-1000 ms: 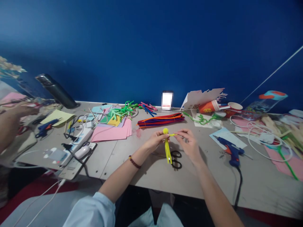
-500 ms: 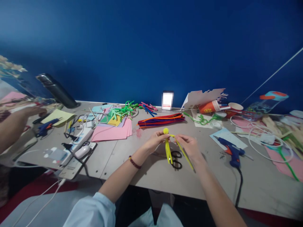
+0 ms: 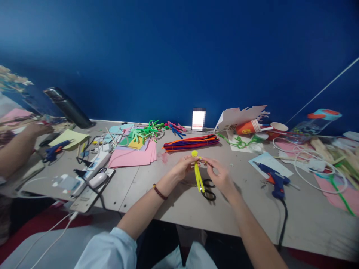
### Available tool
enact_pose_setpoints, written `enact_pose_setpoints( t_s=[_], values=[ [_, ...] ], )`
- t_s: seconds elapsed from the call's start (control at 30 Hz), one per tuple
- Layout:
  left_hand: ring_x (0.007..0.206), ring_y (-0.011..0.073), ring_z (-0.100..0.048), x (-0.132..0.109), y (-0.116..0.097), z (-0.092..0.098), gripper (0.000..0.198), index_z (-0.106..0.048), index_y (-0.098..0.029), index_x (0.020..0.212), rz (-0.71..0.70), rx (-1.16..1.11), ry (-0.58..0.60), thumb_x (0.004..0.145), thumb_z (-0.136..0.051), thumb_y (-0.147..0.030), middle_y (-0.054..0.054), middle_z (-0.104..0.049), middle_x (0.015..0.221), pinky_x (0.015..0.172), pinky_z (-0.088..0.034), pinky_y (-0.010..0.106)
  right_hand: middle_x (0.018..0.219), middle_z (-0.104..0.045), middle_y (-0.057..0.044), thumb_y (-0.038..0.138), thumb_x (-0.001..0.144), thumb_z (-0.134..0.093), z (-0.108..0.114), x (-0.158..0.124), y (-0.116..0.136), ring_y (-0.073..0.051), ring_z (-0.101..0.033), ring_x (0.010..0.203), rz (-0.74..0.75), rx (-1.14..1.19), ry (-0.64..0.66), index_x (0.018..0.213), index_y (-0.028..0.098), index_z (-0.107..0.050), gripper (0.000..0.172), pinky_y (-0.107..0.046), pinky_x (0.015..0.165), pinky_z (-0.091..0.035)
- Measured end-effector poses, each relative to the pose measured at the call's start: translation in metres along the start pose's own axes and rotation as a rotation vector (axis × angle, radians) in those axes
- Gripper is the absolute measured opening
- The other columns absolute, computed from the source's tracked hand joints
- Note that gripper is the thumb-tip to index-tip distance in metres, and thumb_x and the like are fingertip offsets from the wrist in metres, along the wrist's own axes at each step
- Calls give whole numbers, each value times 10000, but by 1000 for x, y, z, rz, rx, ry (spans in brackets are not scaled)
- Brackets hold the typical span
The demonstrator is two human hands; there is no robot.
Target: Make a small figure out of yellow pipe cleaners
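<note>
– which colour is the pipe cleaner figure [image 3: 197, 172]?
– yellow. the scissors [image 3: 208, 189] have black handles.
– and the glue gun [image 3: 273, 179]?
– blue, orange trigger. the paper stack [image 3: 131, 157] is pink.

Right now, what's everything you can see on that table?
figure: 1, yellow, pinched between both hands
scissors: 1, black, on table beneath figure
pipe-cleaner stack: 1, red, purple and orange, behind hands
green shapes: several, back centre-left
pink paper: 1 stack, left of hands
glue gun: 1, blue, right of hands
second glue gun: 1, blue, far left
power strip: 1, white, left
flask: 1, dark, back left
cups: several, orange, back right
table: 1, grey
other person's hand: 1, far left
left hand: holds figure
right hand: holds figure
</note>
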State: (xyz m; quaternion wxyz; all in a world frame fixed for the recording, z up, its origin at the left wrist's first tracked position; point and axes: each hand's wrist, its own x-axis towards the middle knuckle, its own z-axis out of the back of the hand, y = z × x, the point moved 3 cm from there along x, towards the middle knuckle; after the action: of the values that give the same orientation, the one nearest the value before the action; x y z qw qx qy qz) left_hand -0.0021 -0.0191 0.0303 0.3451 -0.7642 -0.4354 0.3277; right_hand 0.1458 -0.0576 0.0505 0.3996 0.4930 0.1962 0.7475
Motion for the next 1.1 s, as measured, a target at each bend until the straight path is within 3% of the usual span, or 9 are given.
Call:
enact_pose_setpoints(
  t_s=[0.07, 0.23, 0.47, 0.6, 0.8, 0.9, 1.0, 1.1],
  values=[
    [606, 91, -571, 0, 0, 1, 241, -673, -129, 711, -6, -3, -1, 613, -784, -318, 31, -665, 717, 627, -419, 219, 1012, -678, -48, 172, 875, -431, 2, 0, 2, -184, -629, 929, 36, -13, 3, 1155, 261, -611, 344, -348, 844, -512],
    [616, 99, -570, 1, 0, 1, 241, -667, -132, 695, -4, 5, 7, 611, -785, -325, 34, -658, 714, 640, -420, 232, 1074, -660, -67, 170, 883, -391, 5, 0, -1, -190, -620, 970, -32, 76, 51, 1163, 252, -614, 367, -350, 823, -522],
    [606, 116, -557, 2, -1, 4, 245, -660, -135, 672, -5, 56, -6, 610, -775, -343, 28, -622, 626, 616, -401, 239, 985, -677, -63, 222, 881, -467, 4, 5, 0, -183, -630, 896, -51, 85, 89, 1089, 246, -673, 294, -339, 809, -520],
    [607, 107, -563, 2, 0, 3, 269, -656, -128, 688, 11, 67, -5, 602, -780, -350, 23, -624, 631, 626, -400, 234, 907, -686, -41, 232, 880, -506, 6, 5, -2, -187, -622, 860, 55, 29, 26, 1035, 289, -701, 256, -345, 777, -524],
    [593, 89, -553, -1, -2, 1, 282, -655, -125, 715, -26, 176, 2, 613, -775, -359, 17, -632, 648, 583, -368, 207, 1072, -622, -59, 198, 867, -526, 9, 5, -2, -200, -582, 910, 130, -156, -37, 1009, 317, -710, 261, -353, 707, -521],
    [598, 89, -545, -2, -2, 0, 271, -668, -128, 720, -45, 233, 23, 631, -762, -365, 17, -632, 659, 584, -363, 209, 957, -654, -52, 189, 869, -530, 10, 6, 3, -201, -585, 893, 155, -119, -38, 1001, 308, -712, 255, -362, 745, -512],
    [584, 86, -530, -2, 0, -1, 281, -681, -128, 741, -56, 281, 50, 634, -759, -377, 14, -624, 650, 575, -355, 213, 842, -652, -42, 212, 864, -549, 11, 7, 3, -184, -596, 814, 87, -43, -82, 948, 279, -726, 207, -343, 741, -505],
    [569, 87, -515, -4, -1, -6, 329, -689, -117, 777, -56, 319, 94, 624, -761, -399, 12, -612, 627, 576, -364, 221, 794, -631, -36, 281, 843, -585, 9, 4, -6, -166, -593, 734, -81, 53, -103, 890, 243, -727, 154, -311, 678, -501]
  ],
)
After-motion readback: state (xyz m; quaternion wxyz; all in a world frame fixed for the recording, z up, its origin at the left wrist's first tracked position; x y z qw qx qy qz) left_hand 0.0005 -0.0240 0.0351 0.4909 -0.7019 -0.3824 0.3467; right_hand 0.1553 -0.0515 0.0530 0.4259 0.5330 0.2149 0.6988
